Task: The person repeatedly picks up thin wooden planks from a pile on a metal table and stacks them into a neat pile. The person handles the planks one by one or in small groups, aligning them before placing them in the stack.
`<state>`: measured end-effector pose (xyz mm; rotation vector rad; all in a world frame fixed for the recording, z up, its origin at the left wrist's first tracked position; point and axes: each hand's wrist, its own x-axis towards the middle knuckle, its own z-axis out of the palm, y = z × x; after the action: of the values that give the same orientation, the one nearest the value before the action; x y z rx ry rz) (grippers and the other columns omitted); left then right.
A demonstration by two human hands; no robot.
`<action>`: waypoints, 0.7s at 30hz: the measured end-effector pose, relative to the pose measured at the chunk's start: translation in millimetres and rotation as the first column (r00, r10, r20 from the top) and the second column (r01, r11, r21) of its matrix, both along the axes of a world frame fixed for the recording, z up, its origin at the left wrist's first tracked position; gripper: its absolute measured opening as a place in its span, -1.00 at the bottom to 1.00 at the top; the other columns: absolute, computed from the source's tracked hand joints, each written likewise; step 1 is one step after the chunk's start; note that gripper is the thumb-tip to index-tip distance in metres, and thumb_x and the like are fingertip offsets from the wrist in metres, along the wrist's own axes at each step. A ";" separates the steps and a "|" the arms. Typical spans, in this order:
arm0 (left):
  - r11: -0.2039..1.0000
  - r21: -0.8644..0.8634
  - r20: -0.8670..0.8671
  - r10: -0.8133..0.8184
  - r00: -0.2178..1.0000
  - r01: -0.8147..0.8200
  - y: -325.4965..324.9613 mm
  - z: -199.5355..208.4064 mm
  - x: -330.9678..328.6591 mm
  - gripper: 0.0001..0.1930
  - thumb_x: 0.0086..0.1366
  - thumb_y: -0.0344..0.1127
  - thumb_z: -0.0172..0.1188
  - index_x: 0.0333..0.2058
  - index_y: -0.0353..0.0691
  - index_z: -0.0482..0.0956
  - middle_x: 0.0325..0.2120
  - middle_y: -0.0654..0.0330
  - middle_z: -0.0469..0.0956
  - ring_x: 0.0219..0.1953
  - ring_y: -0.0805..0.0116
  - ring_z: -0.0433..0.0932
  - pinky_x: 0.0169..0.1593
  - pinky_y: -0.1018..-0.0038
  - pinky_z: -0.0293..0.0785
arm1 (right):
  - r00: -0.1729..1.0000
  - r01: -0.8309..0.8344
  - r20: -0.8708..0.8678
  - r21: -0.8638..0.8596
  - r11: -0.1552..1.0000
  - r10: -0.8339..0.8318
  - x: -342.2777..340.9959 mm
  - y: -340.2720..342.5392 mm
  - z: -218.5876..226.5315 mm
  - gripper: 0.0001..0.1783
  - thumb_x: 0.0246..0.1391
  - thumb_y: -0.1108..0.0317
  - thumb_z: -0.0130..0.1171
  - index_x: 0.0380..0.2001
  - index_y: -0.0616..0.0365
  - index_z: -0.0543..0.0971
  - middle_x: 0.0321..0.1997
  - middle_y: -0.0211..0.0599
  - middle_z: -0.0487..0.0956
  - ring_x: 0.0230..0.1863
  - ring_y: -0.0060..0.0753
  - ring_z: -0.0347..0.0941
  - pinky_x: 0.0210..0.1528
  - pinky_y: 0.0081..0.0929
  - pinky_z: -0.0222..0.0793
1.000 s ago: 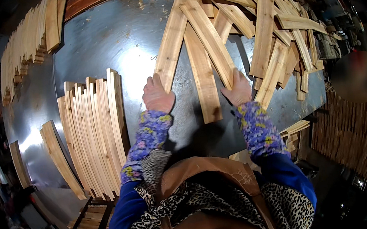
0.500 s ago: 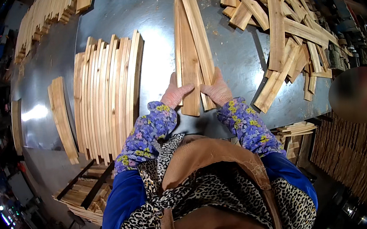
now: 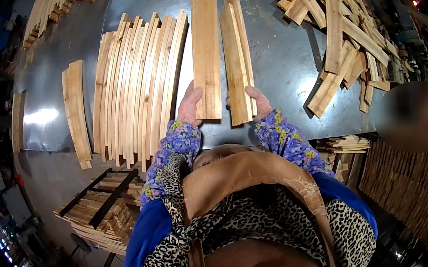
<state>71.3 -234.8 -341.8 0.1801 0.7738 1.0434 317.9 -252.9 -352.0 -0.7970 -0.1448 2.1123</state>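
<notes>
My left hand (image 3: 190, 105) grips the lower left edge of a wide wooden board (image 3: 207, 56), its thumb over the face. The board's broad side faces up. A gap separates it from a pair of narrower wooden boards (image 3: 235, 71), which lie against each other lengthwise. Around their lower right edge my right hand (image 3: 258, 101) is closed, thumb on top, other fingers mostly hidden. Left of my left hand, a row of wooden slats (image 3: 138, 86) stands on edge, packed side by side on the metal table (image 3: 284, 79).
A jumbled heap of wooden boards (image 3: 336, 29) covers the table's far right. Short pieces (image 3: 76, 114) lie left of the row, with more slats (image 3: 57, 9) at the far left. Below the table's left edge is a rack of stacked wood (image 3: 98, 218); more stacked wood (image 3: 412, 185) sits lower right.
The boards, crossed and overlapping before, are now parted: the wide one is in my left hand, the narrower pair in my right. The row and heap appear slightly shifted in the view.
</notes>
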 end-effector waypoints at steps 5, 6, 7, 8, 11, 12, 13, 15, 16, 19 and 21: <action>0.914 -0.293 -0.299 -0.367 0.881 0.281 -34.3 -15.8 -17.6 -0.38 0.59 0.15 0.14 0.27 -0.34 0.55 -0.16 0.02 0.75 -0.33 0.13 0.72 -0.33 0.33 0.67 | 0.982 -0.165 0.083 -0.036 0.986 0.167 -44.6 -13.8 27.0 -0.18 0.14 -0.02 0.52 0.28 0.34 0.53 0.13 -0.02 0.73 0.09 -0.10 0.73 0.15 -0.10 0.72; 0.940 -0.150 -0.608 -0.331 0.721 0.305 -49.0 -18.6 -25.7 -0.41 0.56 0.07 0.15 0.28 -0.32 0.56 -0.07 -0.04 0.72 -0.18 0.05 0.69 -0.12 0.28 0.61 | 0.958 -0.224 0.191 0.039 0.974 0.212 -52.8 -11.6 18.9 -0.03 0.16 0.02 0.52 0.46 0.33 0.36 0.29 0.00 0.65 0.27 -0.06 0.63 0.35 -0.09 0.58; 0.920 -0.088 -0.895 -0.241 0.375 0.382 -57.7 -6.5 -30.0 -0.45 0.53 -0.02 0.17 0.30 -0.31 0.56 0.02 -0.10 0.69 -0.03 -0.03 0.66 0.10 0.23 0.55 | 0.887 -0.340 0.375 0.140 0.930 0.269 -57.9 -11.3 13.1 0.16 0.15 -0.04 0.51 0.57 0.29 0.09 0.42 0.11 0.50 0.39 0.01 0.50 0.47 -0.11 0.42; 0.915 -0.098 -0.995 -0.103 -0.007 0.390 -66.3 6.2 -35.4 -0.47 0.50 -0.10 0.18 0.31 -0.30 0.57 0.11 -0.16 0.65 0.12 -0.11 0.63 0.31 0.18 0.49 | 0.786 -0.463 0.547 0.215 0.860 0.287 -64.2 -10.9 8.7 0.37 0.14 -0.10 0.50 0.68 0.25 -0.18 0.56 0.22 0.35 0.52 0.08 0.37 0.60 -0.13 0.25; 0.835 0.223 -0.974 0.209 0.085 0.503 -78.2 60.2 -43.3 -0.40 0.51 0.01 0.10 0.35 -0.27 0.50 0.30 -0.21 0.50 0.31 -0.22 0.49 0.43 0.02 0.38 | 0.070 -0.878 0.906 -0.143 0.457 0.417 -94.1 -10.3 28.8 0.08 0.30 -0.07 0.35 0.61 0.21 0.02 0.51 0.10 0.42 0.50 -0.02 0.35 0.55 -0.18 0.23; 0.791 0.246 -0.969 0.206 0.134 0.561 -75.9 75.6 -40.1 -0.39 0.52 0.04 0.08 0.36 -0.26 0.48 0.30 -0.22 0.50 0.33 -0.24 0.48 0.44 0.00 0.35 | -0.021 -0.907 0.932 -0.170 0.385 0.361 -104.4 -14.5 29.4 0.00 0.29 -0.04 0.35 0.54 0.21 0.10 0.45 0.10 0.45 0.45 -0.01 0.39 0.50 -0.16 0.27; 0.735 0.283 -0.959 0.209 0.192 0.616 -71.2 83.1 -33.5 -0.37 0.53 0.07 0.06 0.37 -0.26 0.47 0.31 -0.23 0.49 0.34 -0.25 0.46 0.46 -0.02 0.33 | -0.088 -0.925 0.948 -0.191 0.328 0.305 -112.2 -17.3 30.9 -0.08 0.28 -0.02 0.35 0.48 0.20 0.17 0.40 0.09 0.48 0.40 -0.01 0.42 0.46 -0.15 0.31; 0.684 0.253 -0.965 0.233 0.123 0.684 -58.1 72.9 -15.0 -0.37 0.54 0.08 0.05 0.37 -0.25 0.48 0.31 -0.24 0.49 0.36 -0.25 0.45 0.47 -0.05 0.32 | -0.103 -0.937 0.967 -0.173 0.304 0.233 -118.8 -22.8 31.1 -0.24 0.26 0.03 0.34 0.35 0.20 0.32 0.28 0.09 0.54 0.30 0.01 0.49 0.36 -0.12 0.40; 0.659 0.248 -0.962 0.257 0.097 0.710 -51.4 62.9 -3.6 -0.37 0.55 0.09 0.04 0.38 -0.25 0.48 0.31 -0.24 0.49 0.37 -0.25 0.45 0.47 -0.06 0.32 | -0.100 -0.945 0.974 -0.157 0.288 0.205 -119.6 -21.7 31.5 -0.32 0.25 0.05 0.34 0.28 0.19 0.39 0.23 0.08 0.57 0.25 0.01 0.52 0.31 -0.11 0.44; 0.757 -0.025 -0.974 0.130 -0.187 0.653 -27.6 57.3 18.2 -0.48 0.48 -0.02 0.18 0.21 -0.33 0.59 0.19 -0.16 0.62 0.16 -0.15 0.64 0.33 0.04 0.52 | -0.076 -0.929 0.995 -0.095 0.358 0.067 -85.7 -1.1 41.4 -0.53 0.23 0.12 0.33 0.08 0.18 0.61 0.06 0.07 0.65 0.10 0.03 0.62 0.16 -0.07 0.56; 0.703 -0.052 -0.937 0.211 -0.277 0.709 -14.6 59.0 26.5 -0.46 0.40 -0.09 0.22 0.23 -0.31 0.60 0.18 -0.20 0.61 0.21 -0.18 0.60 0.33 0.05 0.48 | -0.131 -0.804 0.868 0.190 0.563 -0.479 3.0 21.6 -6.1 -0.36 0.12 0.07 0.43 0.20 0.17 0.60 0.15 0.05 0.65 0.14 0.14 0.60 0.19 0.05 0.55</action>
<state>97.8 -249.4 -282.8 2.0337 1.7202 0.2943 320.8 -231.4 -358.1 -1.6545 -2.1702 0.6474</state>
